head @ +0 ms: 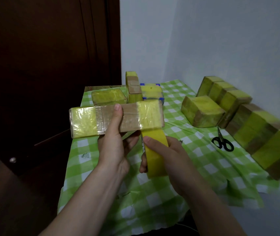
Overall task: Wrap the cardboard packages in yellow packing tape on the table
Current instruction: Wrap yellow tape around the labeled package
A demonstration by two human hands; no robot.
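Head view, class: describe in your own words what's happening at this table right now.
A person's left hand holds up a long cardboard package, both ends banded in yellow tape, the middle still brown. The right hand grips the yellow tape roll beneath it. Other taped packages and scissors lie on the checked cloth.

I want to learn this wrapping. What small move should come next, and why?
Probably the right hand should pull the tape roll round the box, toward its middle: the left hand holds it up, and cardboard there is bare between two yellow bands.
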